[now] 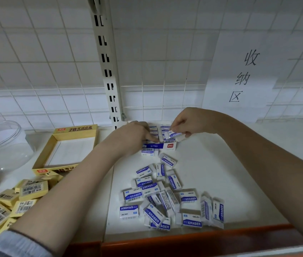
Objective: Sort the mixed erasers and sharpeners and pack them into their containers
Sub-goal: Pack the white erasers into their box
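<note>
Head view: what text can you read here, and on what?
"收纳区": paper sign on the wall.
"ERASER": loose white erasers.
"CLASSIC", "deli": white box.
"2B 考试必备": yellow box.
"2B": yellow erasers.
Barcodes and small print: too small.

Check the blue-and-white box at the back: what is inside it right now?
The blue-and-white box holds rows of blue-and-white erasers standing packed together. The right hand pinches one more eraser above them. The left hand covers the box's left side, so its contents there cannot be seen.
</note>
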{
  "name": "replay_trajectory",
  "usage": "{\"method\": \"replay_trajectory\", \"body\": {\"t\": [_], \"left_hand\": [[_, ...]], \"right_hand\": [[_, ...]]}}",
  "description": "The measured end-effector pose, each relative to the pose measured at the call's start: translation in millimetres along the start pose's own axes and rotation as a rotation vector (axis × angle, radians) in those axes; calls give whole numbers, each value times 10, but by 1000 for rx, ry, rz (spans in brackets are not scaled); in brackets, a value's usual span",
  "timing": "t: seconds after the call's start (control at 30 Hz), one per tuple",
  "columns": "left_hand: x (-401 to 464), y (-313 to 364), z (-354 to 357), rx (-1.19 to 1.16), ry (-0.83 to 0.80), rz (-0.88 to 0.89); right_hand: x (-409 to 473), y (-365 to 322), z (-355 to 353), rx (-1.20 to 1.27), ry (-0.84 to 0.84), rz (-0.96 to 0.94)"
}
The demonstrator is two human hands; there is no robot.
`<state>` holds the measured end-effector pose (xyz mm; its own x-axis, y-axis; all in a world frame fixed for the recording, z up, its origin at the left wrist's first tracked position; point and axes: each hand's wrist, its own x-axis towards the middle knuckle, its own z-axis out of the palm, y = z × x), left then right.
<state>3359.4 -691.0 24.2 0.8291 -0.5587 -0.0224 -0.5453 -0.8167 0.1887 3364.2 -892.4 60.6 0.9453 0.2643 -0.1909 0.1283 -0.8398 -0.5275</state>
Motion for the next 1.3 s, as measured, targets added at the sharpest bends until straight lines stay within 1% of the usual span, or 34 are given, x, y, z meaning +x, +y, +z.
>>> {"method": "replay_trajectory", "body": {"t": [0.13,0.2,0.37,0.57,0.7,0.83,0.9,1.17,1.23,1.3], "left_hand": [[-29,-43,-2,-52,-10,-17],[-53,-58,-7,-62,5,-50],[-200,-41,-56,-49,72,-132],[-419,-35,-38,-152,182,-171],[-495,-6,18,-210,210,-192],[-589,71,67,-251,241,-200],[-633,104,87,-259,255,-203],[-782,156,137,-281,320,-239],[-821,178,151,-291,312,-246],[-866,199,158,-294,306,-262]], "right_hand": [[35,-56,56,-71,-73,37],[46,-87,97,-65,-79,48],[39,-140,145,-79,-39,48],[42,-204,143,-284,18,40],[67,-197,87,-290,-14,84],[105,-197,176,-395,25,40],[147,-148,191,-409,36,42],[190,-56,243,-328,118,110],[98,-6,267,-237,158,93],[-44,37,332,-72,275,58]]}}
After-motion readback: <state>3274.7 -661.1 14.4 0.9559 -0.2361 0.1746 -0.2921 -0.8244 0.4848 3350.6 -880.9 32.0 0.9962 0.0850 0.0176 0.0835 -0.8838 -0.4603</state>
